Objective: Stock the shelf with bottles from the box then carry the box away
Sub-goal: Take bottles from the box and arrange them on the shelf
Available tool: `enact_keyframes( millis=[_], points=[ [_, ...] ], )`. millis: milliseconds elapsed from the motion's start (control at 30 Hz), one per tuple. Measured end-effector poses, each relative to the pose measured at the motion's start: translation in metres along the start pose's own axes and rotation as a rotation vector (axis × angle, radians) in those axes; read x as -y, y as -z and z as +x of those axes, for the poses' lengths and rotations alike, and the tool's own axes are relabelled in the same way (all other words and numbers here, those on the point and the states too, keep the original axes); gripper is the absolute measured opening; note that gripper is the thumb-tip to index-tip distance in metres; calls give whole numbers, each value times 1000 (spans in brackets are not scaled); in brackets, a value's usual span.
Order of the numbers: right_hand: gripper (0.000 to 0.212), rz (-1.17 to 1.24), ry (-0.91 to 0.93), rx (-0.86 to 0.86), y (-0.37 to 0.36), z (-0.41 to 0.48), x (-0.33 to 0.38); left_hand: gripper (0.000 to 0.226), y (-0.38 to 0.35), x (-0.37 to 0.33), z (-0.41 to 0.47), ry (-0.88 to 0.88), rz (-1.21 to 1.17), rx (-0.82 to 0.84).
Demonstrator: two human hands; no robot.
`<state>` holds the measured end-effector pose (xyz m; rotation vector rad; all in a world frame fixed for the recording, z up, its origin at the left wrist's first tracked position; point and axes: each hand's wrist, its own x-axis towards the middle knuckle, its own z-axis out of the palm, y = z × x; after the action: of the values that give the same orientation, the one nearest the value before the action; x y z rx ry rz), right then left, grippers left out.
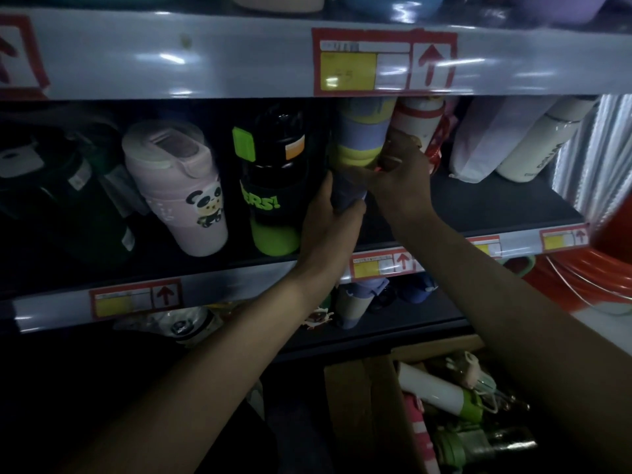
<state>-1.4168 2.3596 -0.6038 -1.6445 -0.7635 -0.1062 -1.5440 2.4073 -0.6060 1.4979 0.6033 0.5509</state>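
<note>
A purple and yellow banded bottle point(359, 142) stands on the middle shelf point(496, 206). My left hand point(328, 217) grips its lower purple end from the left. Over on its right side, my right hand point(400, 176) is closed on the same bottle, fingers near a red strap. Right behind them stands a white bottle with a red band point(417, 121). Below at the lower right sits the open cardboard box point(362, 405), holding several bottles, among them a white one with a green cap point(441, 391).
On the same shelf stand a black and green bottle point(273, 186), a pink panda bottle point(184, 186), dark green bottles at the left, and white bottles point(533, 142) at the right. A lower shelf holds more bottles. Orange hose coils point(588, 275) lie at the right.
</note>
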Motion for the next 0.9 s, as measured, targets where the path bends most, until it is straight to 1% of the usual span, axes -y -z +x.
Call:
enact_keyframes(
  millis=[167,267,333,433,533,567,633,700,733,767,800,833,900],
  points=[
    [46,-3,10,14,-3,-1,-4,66,-1,3,2,-1,8,-3],
    [50,-5,24,10,-3,-3,-3,68,-2,4,4,-2,12,-12],
    [47,-11,-1,17,-1,-4,-2,67,-2,5,5,-14,16,-15],
    [37,-35,-69,67,4,-8,-5,67,-1,8,6,-23,5,1],
    [43,-29,-137,94,12,-18,-6,69,0,11,4,-24,-1,22],
    [41,-29,-162,97,14,-22,-5,70,1,11,2,-24,3,30],
    [30,-63,-183,127,21,-26,-7,73,1,10,-3,-19,28,55],
    [35,-88,-215,159,31,-32,-8,74,3,9,-7,-31,43,81],
    [37,-64,-242,174,36,-37,-5,72,4,9,-8,-40,56,92],
    [44,-80,-253,182,44,-41,-2,70,5,9,-10,-52,69,109],
    [58,-107,-244,185,52,-44,-1,68,5,8,-12,-54,79,127],
    [66,-170,-209,206,60,-46,3,69,6,7,-15,-43,88,139],
    [60,-327,-161,284,75,-52,16,66,4,5,-23,-34,124,165]
  ],
)
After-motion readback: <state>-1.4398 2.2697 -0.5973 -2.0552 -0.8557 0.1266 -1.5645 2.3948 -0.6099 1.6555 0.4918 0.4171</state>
